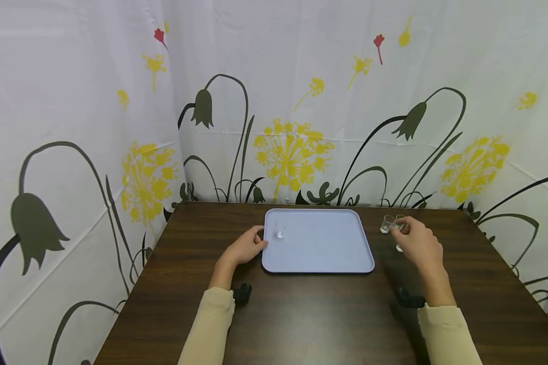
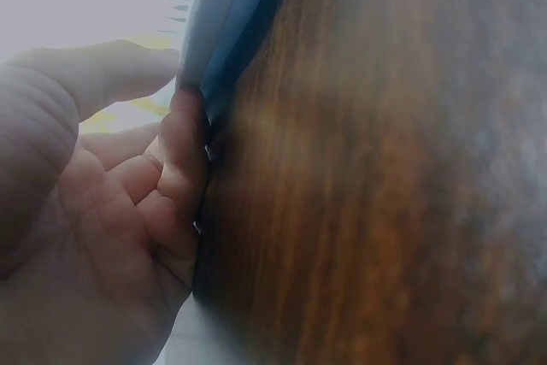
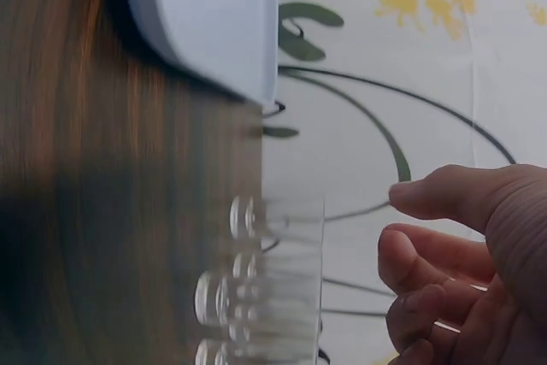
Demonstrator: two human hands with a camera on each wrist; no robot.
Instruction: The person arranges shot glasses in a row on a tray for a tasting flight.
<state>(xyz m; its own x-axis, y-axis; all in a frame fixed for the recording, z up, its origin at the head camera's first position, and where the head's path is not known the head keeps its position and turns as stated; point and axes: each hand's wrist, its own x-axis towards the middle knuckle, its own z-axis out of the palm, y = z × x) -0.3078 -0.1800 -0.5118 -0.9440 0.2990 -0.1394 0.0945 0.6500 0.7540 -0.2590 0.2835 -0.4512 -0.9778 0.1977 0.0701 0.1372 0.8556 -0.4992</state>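
My left hand [image 1: 246, 246] pinches the tray [image 1: 319, 251] by its left rim between thumb and fingers, probably to steady it. The lone glass [image 1: 280, 231] stands on it, just past those fingertips. My right hand [image 1: 420, 244], fingers loosely bent around nothing, hovers above the clustered glasses [image 3: 248, 295], presumably so their rims lie within reach.

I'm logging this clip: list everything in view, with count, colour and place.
Tray: 1, pale blue, on the table
Single glass: 1, clear, on the tray's left part
Grouped glasses: at least 3, clear, right of the tray; exact count hidden
Table: 1, dark brown, beneath the tray
Backdrop: white with yellow, red and olive flowers, behind the table
Wrist devices: 2, black, one at each wrist
Sleeves: 2, cream, on the forearms
Left hand: 1, touching the tray's left edge
Right hand: 1, by the grouped glasses
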